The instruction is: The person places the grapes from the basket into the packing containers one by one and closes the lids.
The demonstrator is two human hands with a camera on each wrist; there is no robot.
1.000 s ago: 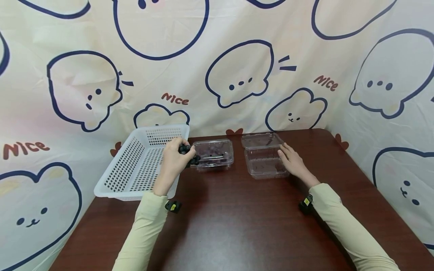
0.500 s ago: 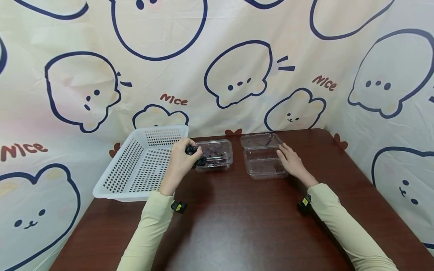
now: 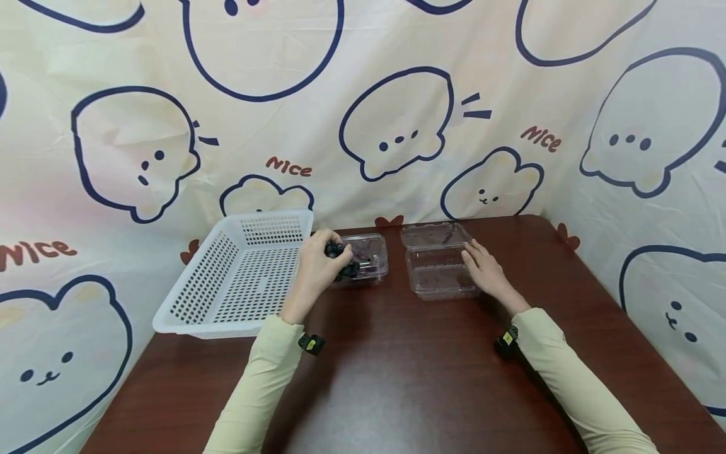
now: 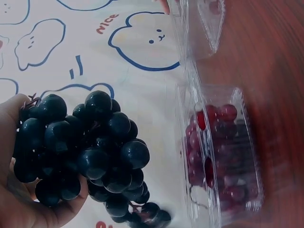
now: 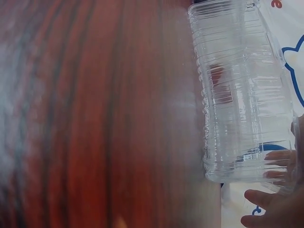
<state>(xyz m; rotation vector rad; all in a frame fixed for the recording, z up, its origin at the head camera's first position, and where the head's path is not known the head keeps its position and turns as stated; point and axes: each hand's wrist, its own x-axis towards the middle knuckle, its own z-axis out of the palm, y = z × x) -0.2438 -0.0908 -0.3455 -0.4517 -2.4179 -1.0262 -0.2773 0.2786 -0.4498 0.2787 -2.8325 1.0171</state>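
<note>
My left hand (image 3: pixel 319 265) grips a bunch of dark grapes (image 4: pixel 95 152), its fingers and thumb curled round the upper end. In the left wrist view the bunch hangs free, its tail trailing down. In the head view it is in front of a lidded clear plastic box (image 3: pixel 374 255), whose reddish grapes (image 4: pixel 228 190) show through the plastic. My right hand (image 3: pixel 488 272) rests with fairly straight fingers at the right side of a second clear plastic box (image 5: pixel 237 95), its lid folded back. Part of those fingers shows through the plastic in the right wrist view.
A white perforated basket (image 3: pixel 187 296) stands at the left of the brown wooden table (image 3: pixel 408 378), with its bare bottom showing. Behind the table hangs a patterned cloth (image 3: pixel 397 126). The two plastic boxes sit near the table's back edge.
My left hand has moved right with the dark grapes, from the basket's right edge to in front of the lidded box. My right hand has stayed at the open box.
</note>
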